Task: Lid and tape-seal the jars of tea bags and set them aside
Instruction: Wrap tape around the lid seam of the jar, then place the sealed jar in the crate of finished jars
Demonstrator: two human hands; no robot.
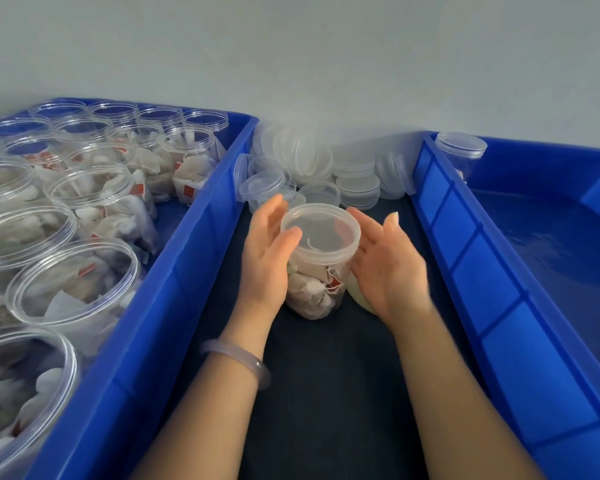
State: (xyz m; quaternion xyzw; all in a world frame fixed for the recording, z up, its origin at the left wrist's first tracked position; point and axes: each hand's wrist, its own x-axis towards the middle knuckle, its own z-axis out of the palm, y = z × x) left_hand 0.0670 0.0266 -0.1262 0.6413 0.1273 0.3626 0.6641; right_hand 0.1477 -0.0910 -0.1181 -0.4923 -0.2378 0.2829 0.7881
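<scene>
The one camera sat on the person's head and looked forward and down, close over the dark table between two blue bins, with the wall behind.

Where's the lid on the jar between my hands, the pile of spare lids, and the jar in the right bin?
Lid (320,227), head view: centre of its top.
Spare lids (357,188), head view: top of one stack.
Jar in right bin (460,147), head view: its lid.

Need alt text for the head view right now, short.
Both hands, left hand and right hand, flank a lidded jar of tea bags on a dark mat between two blue bins. The left bin holds open filled jars; loose lids are piled behind.
</scene>
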